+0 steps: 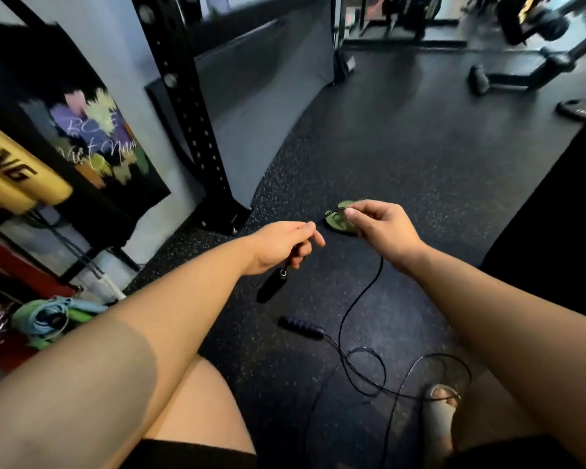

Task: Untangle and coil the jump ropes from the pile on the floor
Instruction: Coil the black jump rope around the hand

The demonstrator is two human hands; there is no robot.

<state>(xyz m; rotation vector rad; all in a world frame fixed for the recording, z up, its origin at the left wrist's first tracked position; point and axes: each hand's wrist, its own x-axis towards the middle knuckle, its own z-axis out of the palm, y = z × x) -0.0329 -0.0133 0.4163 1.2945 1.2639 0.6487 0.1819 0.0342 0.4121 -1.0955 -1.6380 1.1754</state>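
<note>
A thin black jump rope (359, 299) runs taut between my two hands, then hangs from the right one and loops loosely over the dark floor near my sandalled foot (438, 411). My left hand (279, 247) pinches the cord; one black handle (272, 285) dangles just below it. My right hand (378, 228) pinches the cord between thumb and forefinger, a short way to the right. The other handle (301, 328), dark with purple ribbing, lies on the floor below my hands.
A green flat disc (340, 218) lies on the floor behind my right hand. A black rack upright (197, 123) stands at left, yellow pads (17, 177) and coiled blue-green bands (51, 319) beside it. Gym machines (521, 55) stand at the far right.
</note>
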